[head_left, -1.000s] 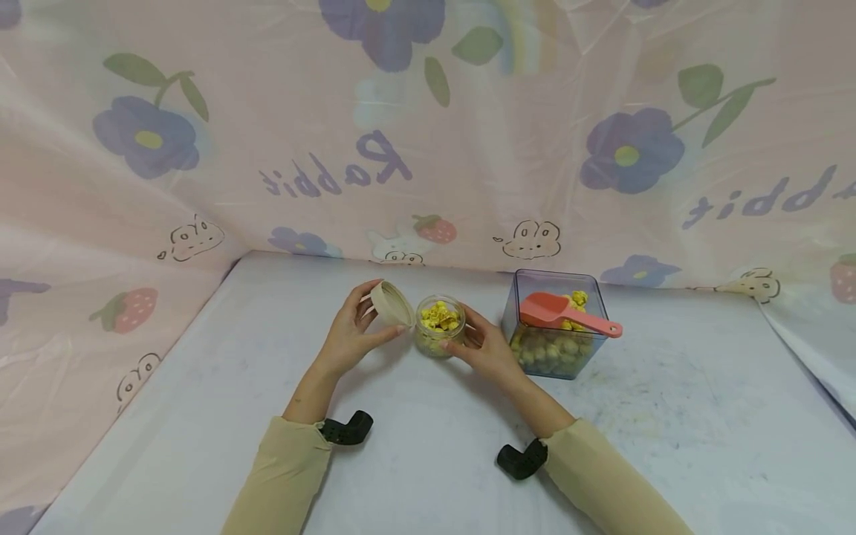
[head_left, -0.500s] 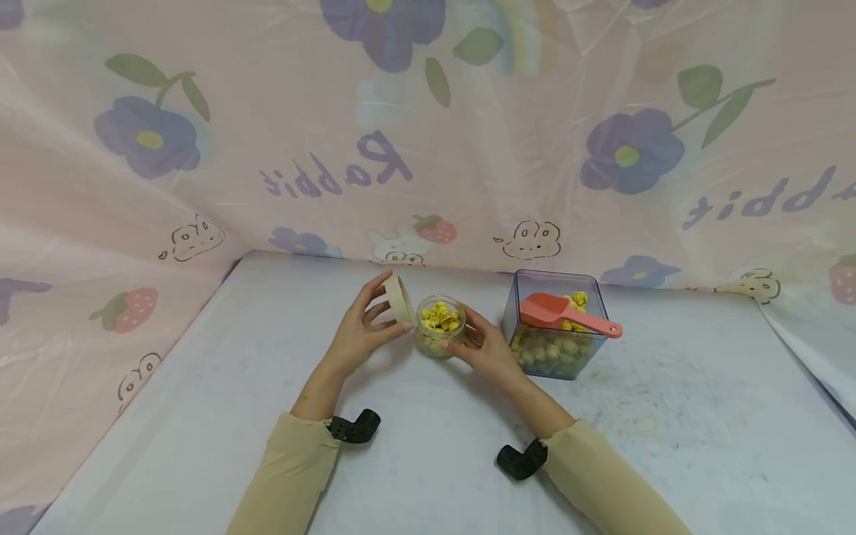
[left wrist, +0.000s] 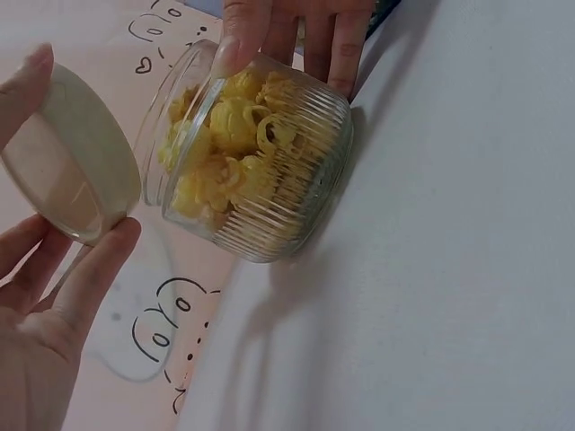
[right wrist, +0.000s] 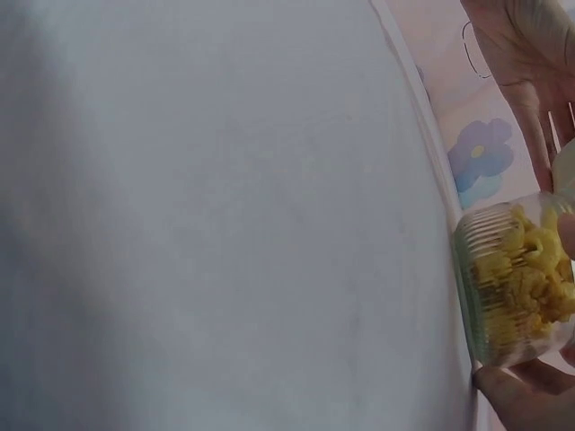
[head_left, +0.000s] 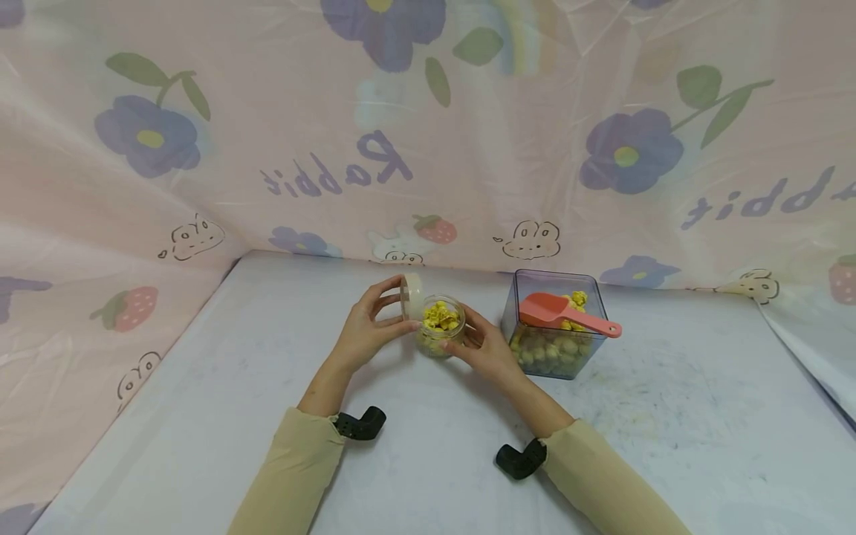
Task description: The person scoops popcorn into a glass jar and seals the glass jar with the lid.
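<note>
A ribbed glass jar (head_left: 436, 344) filled with yellow popcorn (head_left: 441, 316) stands on the table, its mouth uncovered. Curled round the jar's right side, my right hand (head_left: 487, 351) holds it, thumb in front and fingers behind. My left hand (head_left: 366, 327) grips a cream round lid (head_left: 412, 297) between thumb and fingers. That lid is tilted on its side at the jar's upper left rim. In the left wrist view the lid (left wrist: 112, 162) has its hollow side turned away from the jar (left wrist: 260, 162), and a narrow gap shows between them.
Just right of my right hand stands a tinted clear square container (head_left: 555, 357) with more popcorn in it. A pink scoop (head_left: 568, 313) lies across its top, handle sticking out to the right. Behind the white table (head_left: 428, 461) hangs a patterned pink curtain (head_left: 468, 171).
My left hand has moved right with the lid, turning it from facing right-down to standing on edge closer over the jar's rim. The right hand and jar have stayed in place.
</note>
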### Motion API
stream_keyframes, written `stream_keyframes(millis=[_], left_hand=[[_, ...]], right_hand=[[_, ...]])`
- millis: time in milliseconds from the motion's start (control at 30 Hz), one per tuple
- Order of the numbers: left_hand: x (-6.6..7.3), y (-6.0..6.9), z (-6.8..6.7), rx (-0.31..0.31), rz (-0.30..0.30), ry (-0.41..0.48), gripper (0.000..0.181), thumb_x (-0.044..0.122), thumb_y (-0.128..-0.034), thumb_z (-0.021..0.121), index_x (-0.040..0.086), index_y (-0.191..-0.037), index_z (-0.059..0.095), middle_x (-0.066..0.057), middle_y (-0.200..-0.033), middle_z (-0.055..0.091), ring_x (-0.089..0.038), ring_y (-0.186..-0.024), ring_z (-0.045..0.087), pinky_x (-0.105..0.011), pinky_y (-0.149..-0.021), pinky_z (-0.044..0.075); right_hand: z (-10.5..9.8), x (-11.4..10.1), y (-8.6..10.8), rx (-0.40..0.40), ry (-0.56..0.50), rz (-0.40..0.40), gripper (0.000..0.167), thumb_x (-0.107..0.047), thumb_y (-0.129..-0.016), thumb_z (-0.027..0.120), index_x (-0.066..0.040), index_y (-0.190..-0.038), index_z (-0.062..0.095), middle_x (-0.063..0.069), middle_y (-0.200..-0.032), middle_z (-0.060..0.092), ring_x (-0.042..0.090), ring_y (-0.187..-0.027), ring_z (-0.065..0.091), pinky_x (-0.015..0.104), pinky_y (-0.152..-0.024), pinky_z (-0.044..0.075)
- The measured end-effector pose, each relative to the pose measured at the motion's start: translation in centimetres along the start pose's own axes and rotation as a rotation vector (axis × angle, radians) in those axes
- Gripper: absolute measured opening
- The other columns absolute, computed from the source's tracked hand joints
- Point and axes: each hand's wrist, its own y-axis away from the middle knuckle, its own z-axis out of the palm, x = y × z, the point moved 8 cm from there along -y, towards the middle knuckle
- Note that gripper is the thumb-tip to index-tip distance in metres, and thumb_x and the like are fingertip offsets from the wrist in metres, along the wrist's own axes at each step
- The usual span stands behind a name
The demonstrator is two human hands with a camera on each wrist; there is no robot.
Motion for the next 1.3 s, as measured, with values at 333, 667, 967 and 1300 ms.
stream_keyframes(millis=[333,667,967,1300], left_hand=[[0.4,-0.5,0.5,0.007,-0.014,-0.079,0.077,0.005,-0.0768,0.080,0.014,-0.144,0.042,-0.006,-0.145,0.039,-0.033,-0.131,0.044,-0.042,-0.095,0.052],[0.7,-0.7,1.0,0.002,-0.009,-0.141,0.079,0.009,-0.0760,0.081,0.011,-0.144,0.042,-0.006,-0.142,0.042,-0.032,-0.129,0.046,-0.046,-0.093,0.052],[1.0,-1.1,1.7,-0.013,-0.012,-0.230,0.081,0.007,-0.0739,0.082,0.005,-0.144,0.041,-0.011,-0.144,0.043,-0.034,-0.128,0.044,-0.048,-0.095,0.051],[1.8,-1.1,2.3,-0.029,0.022,-0.357,0.084,0.020,-0.0706,0.086,0.006,-0.142,0.045,-0.009,-0.139,0.047,-0.027,-0.129,0.045,-0.044,-0.093,0.053]], right_hand=[[0.0,0.1,-0.1,-0.002,0.004,-0.006,0.075,-0.016,-0.085,0.073,-0.012,-0.149,0.034,0.018,-0.150,0.038,0.039,-0.136,0.037,0.049,-0.110,0.036],[0.0,0.0,0.0,-0.002,0.000,-0.020,0.075,-0.014,-0.085,0.073,-0.012,-0.149,0.034,0.018,-0.149,0.039,0.040,-0.136,0.038,0.049,-0.108,0.038],[0.1,-0.1,0.0,-0.020,-0.047,-0.037,0.073,-0.010,-0.086,0.072,-0.010,-0.149,0.034,0.017,-0.150,0.037,0.040,-0.136,0.037,0.044,-0.109,0.038],[0.0,-0.1,0.1,-0.014,-0.041,-0.025,0.076,-0.010,-0.086,0.071,-0.008,-0.150,0.030,0.019,-0.150,0.036,0.039,-0.138,0.034,0.048,-0.111,0.035]])
